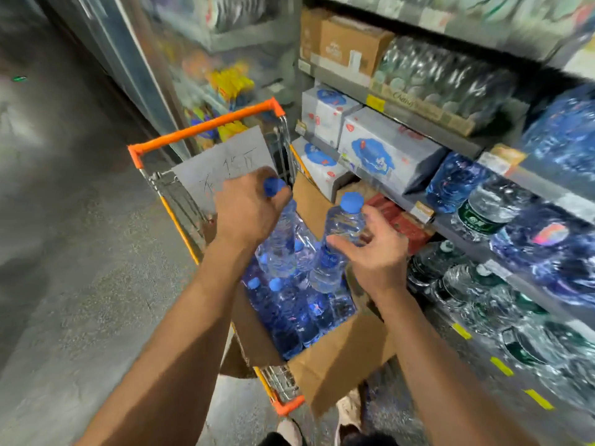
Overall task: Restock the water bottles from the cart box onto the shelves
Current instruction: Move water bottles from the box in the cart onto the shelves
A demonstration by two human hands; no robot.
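At centre frame the cart (206,130) stands close against the shelves (450,146) at right; bare floor (80,252) spreads across the left. The open box (338,358) in the cart holds blue-capped bottles (289,313). The left hand (248,214) grips one bottle (280,249) by its neck. The right hand (373,249) curls round a second bottle (335,246), tilted above the box, near the box's shelf-side edge.

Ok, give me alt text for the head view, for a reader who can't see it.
Two bare hands each lift a blue-capped water bottle out of an open cardboard box of bottles in an orange-trimmed cart: left hand holding one bottle near its cap, right hand around another bottle. Shelves of bottled water stand to the right.
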